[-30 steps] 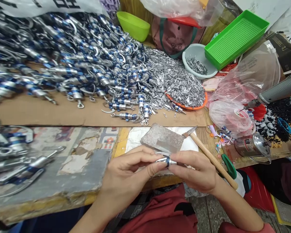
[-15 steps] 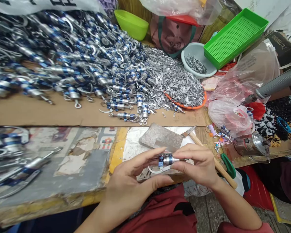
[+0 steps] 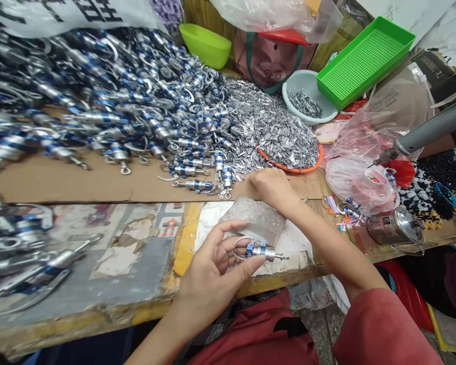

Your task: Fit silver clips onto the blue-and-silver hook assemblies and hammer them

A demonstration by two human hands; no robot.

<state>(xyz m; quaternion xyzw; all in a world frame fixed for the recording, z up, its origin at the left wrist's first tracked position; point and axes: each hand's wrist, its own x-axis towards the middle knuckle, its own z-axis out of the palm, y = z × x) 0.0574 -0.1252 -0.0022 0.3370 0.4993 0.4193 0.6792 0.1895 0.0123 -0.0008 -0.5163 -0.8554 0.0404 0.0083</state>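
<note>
My left hand (image 3: 220, 263) holds a small metal assembly (image 3: 264, 251) between thumb and fingers, above the wooden bench edge. It has a silver cylinder with blue bands, a thin curved lever on its left and a narrow pin end pointing right. My right hand (image 3: 272, 185) reaches forward onto the cardboard, beside the heap of small flat metal plates (image 3: 247, 116). Its fingers look curled, and whatever they hold is hidden beneath the hand. A grey stone block (image 3: 247, 210) lies on the bench between the two hands.
Many like assemblies (image 3: 117, 91) are heaped at the back left; several lie front left. An orange-rimmed basket (image 3: 321, 157) holds plates. A pale bowl (image 3: 292, 83) of metal pins and a green tray (image 3: 365, 63) stand behind. A power screwdriver (image 3: 421, 134) and a lidded metal mug (image 3: 395, 228) are right.
My right hand has let go of the assembly and moved forward to the plates. My left hand keeps the assembly. The hammer and green-handled scissors are now hidden around my right arm.
</note>
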